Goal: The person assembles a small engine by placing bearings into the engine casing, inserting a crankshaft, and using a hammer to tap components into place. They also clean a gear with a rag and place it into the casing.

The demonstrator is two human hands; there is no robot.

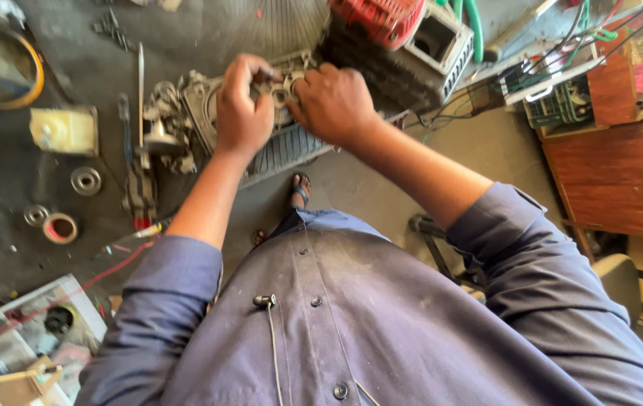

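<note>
Left hand [242, 105]: raised over the work, fingers curled, thumb and fingertips pinched together on a small part at the top of the metal housing [209, 105]; the part itself is too small and too covered to name.

Right hand [333, 101]: knuckles up, fingers folded down onto the same spot just beside the left; whether it clamps anything cannot be told, since the fingertips are hidden under the hand.

Metal housing: grey, cast, lying on the dark oily floor [96, 68] directly ahead of the person; its middle is covered by both hands. A ribbed grey panel [284, 154] shows beneath the wrists.

Red-and-grey engine block [412, 37]: just behind the housing, cut off by the top edge.

Bearing ring [85, 180], a second ring [36, 216] and a red-rimmed ring [60, 228]: loose on the floor, well left of the hands.

Cream plastic box [66, 129]: left of the housing.

Wooden cabinet [615, 177]: far right, partly out of view.

Sandalled foot [300, 188]: below the housing, mostly hidden by the blue garment [382, 323].
</note>
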